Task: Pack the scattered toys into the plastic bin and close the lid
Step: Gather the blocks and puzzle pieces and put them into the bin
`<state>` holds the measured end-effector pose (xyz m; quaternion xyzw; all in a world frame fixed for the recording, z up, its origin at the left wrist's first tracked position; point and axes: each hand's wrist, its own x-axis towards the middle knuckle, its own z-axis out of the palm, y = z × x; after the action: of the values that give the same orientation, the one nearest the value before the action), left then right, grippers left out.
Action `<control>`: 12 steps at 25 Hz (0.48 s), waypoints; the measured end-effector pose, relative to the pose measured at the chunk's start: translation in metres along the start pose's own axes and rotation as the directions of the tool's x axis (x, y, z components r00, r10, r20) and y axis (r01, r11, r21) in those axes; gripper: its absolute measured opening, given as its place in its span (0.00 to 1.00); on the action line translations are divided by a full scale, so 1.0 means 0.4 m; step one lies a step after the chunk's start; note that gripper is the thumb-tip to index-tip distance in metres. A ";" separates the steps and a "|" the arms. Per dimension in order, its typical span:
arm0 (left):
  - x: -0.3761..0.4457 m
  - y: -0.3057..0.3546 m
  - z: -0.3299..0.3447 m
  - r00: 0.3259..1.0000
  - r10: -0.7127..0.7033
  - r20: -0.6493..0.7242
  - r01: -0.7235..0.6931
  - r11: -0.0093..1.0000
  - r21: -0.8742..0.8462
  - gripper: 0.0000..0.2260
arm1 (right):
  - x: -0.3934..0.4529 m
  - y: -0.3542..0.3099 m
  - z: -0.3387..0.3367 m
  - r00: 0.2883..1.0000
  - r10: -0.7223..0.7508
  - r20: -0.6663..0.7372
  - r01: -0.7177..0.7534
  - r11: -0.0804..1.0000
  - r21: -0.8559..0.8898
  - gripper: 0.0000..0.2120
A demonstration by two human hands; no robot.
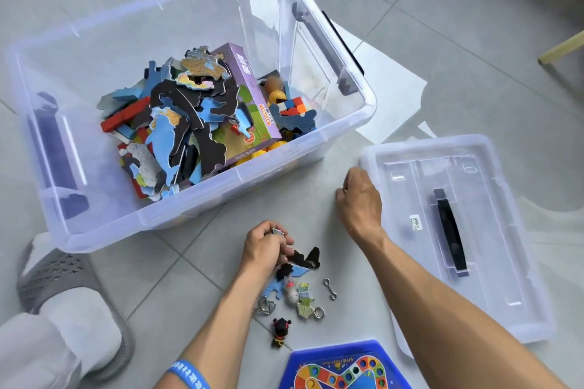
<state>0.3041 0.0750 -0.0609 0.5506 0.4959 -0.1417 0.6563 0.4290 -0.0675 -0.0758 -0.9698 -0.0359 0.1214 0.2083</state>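
Left hand (264, 246) pinching dark puzzle pieces (306, 257) against floor, fingers curled tight. Right hand (360, 196) curling loosely closed, resting at near-left corner of lid (505, 262), holding nothing visible. Plastic bin (202, 211) sitting far left of both hands, open, part-filled with toys. Small figurine (279, 332), metal rings (330, 288) lying near left hand.

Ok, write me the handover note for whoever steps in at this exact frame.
Left hand: fingers closed on dark puzzle pieces on the floor.
Right hand: curled, at the near corner of the lid; contents not visible.
Done: most puzzle pieces, the purple box and blocks are in the bin.
Left: small figure, metal rings, a few pieces, blue game board; then fit the lid, which lies beside the bin.
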 end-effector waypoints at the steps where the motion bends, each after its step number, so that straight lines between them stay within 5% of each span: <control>1: -0.013 -0.003 -0.019 1.000 -0.003 -0.003 0.003 0.999 -0.042 0.14 | -0.010 0.003 0.000 1.000 -0.002 -0.005 0.002 1.000 -0.008 0.04; 6: -0.098 -0.030 -0.128 0.997 -0.034 -0.067 0.024 0.990 -0.138 0.12 | -0.078 0.036 -0.010 0.998 -0.061 -0.005 0.060 0.982 -0.179 0.17; 9: -0.150 -0.058 -0.178 0.994 -0.067 -0.083 0.043 0.962 -0.270 0.08 | -0.095 0.048 -0.043 0.989 0.137 -0.051 -0.130 0.983 0.126 0.17; 10: -0.170 -0.069 -0.184 0.994 -0.086 -0.073 0.061 0.952 -0.300 0.07 | -0.105 0.042 -0.060 0.960 0.279 -0.003 -0.263 0.908 0.326 0.16; 12: -0.208 -0.096 -0.183 0.989 -0.133 -0.059 0.110 0.950 -0.294 0.06 | -0.152 0.019 -0.088 0.854 0.433 0.290 -0.502 0.537 0.677 0.16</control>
<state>0.2009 0.0947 -0.0091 0.4221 0.5698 -0.0861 0.6998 0.3791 -0.0956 -0.0345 -0.7701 0.2669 0.2186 0.5366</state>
